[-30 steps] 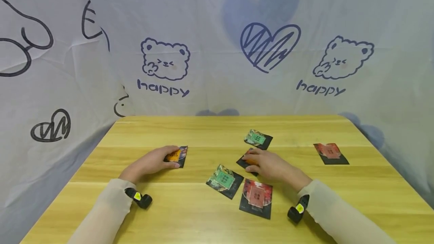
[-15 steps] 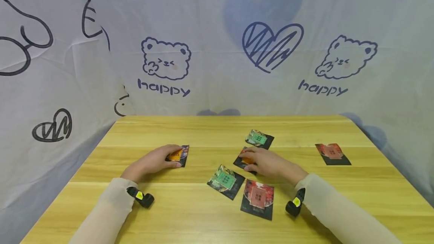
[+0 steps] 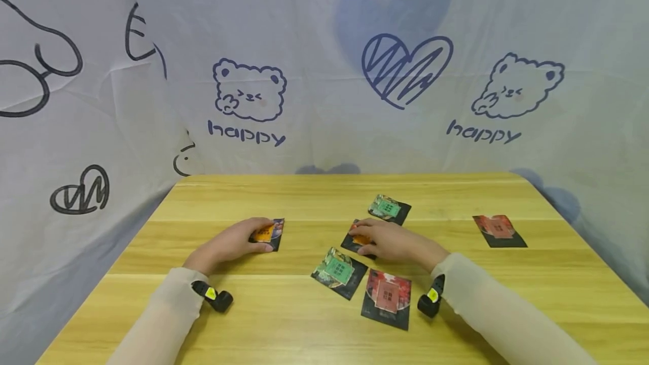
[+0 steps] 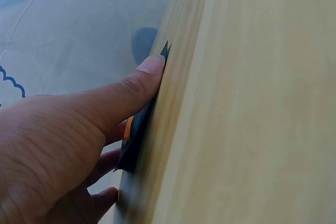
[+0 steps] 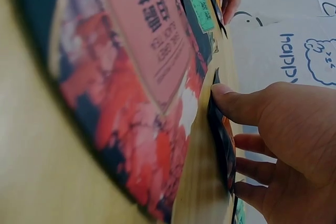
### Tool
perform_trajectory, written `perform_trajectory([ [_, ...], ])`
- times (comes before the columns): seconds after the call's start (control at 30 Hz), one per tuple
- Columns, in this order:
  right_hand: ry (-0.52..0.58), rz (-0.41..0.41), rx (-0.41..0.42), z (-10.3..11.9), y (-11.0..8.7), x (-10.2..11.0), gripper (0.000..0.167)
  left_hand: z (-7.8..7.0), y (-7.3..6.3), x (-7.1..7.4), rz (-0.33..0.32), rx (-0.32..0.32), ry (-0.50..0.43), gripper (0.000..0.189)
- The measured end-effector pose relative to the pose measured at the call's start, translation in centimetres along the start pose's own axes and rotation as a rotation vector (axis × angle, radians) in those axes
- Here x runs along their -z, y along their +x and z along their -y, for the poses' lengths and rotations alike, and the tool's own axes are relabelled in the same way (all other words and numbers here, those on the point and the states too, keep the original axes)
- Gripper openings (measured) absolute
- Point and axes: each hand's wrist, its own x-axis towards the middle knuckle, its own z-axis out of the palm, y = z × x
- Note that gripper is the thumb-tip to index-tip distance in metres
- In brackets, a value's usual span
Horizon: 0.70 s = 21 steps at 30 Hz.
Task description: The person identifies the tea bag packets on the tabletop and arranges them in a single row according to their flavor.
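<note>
At the left of the table, my left hand (image 3: 234, 241) holds a flat black sachet with an orange label (image 3: 265, 233) by its edges. In the left wrist view the thumb (image 4: 152, 65) presses its near edge, with the fingers on the far side. My right hand (image 3: 390, 239) grips a second orange-labelled sachet (image 3: 361, 238) near the middle, thumb on one edge and fingertips along the opposite one. Its dark side shows in the right wrist view, low over the table. Each hand covers part of its sachet.
One green-labelled sachet (image 3: 389, 209) lies behind the right hand, another green-labelled sachet (image 3: 339, 272) in front of it. A red-labelled sachet (image 3: 387, 300) lies nearer the front; a second red-labelled sachet (image 3: 499, 231) is far right. White printed cloth (image 3: 324, 117) hangs behind the wooden table (image 3: 284, 320).
My right hand has slid its orange-labelled sachet left, away from the green one behind. The left hand has stayed on its sachet almost unmoved.
</note>
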Motion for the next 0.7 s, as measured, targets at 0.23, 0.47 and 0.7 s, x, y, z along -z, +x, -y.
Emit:
perform_trajectory([
  [0.23, 0.008, 0.008, 0.019, 0.2, 1.3, -0.2, 0.05, 0.2, 0.1, -0.2, -0.016, -0.019, 0.008, 0.071],
  [0.47, 0.028, 0.033, 0.029, 0.5, 2.5, 0.0, 0.05, 0.3, 0.3, -0.3, -0.007, 0.01, -0.009, 0.073],
  [0.7, 0.003, 0.037, 0.026, 1.2, 3.8, -0.1, 0.052, 0.5, 0.1, -0.4, -0.012, 0.006, -0.013, 0.074],
])
